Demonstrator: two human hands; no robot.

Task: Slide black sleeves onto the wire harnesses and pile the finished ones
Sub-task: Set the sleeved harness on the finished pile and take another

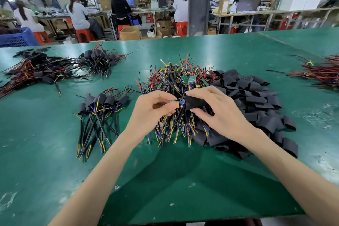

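My left hand [155,108] pinches the small circuit-board end of a wire harness [176,102], whose cables hang down between my hands. My right hand [216,108] grips a black sleeve [195,101], its open mouth touching the board's end. Both hands hover over a heap of bare harnesses [176,86] with red, black, yellow and blue wires. A big pile of loose black sleeves [256,101] lies to the right of it. A small pile of sleeved harnesses [100,113] lies left of my left hand.
The green table [165,180] carries more sleeved bundles at far left [36,69] and centre left [100,62], and a red-wire heap at the right edge [322,75]. Beyond the table, people sit at benches on red stools; a blue crate [16,37] stands at left.
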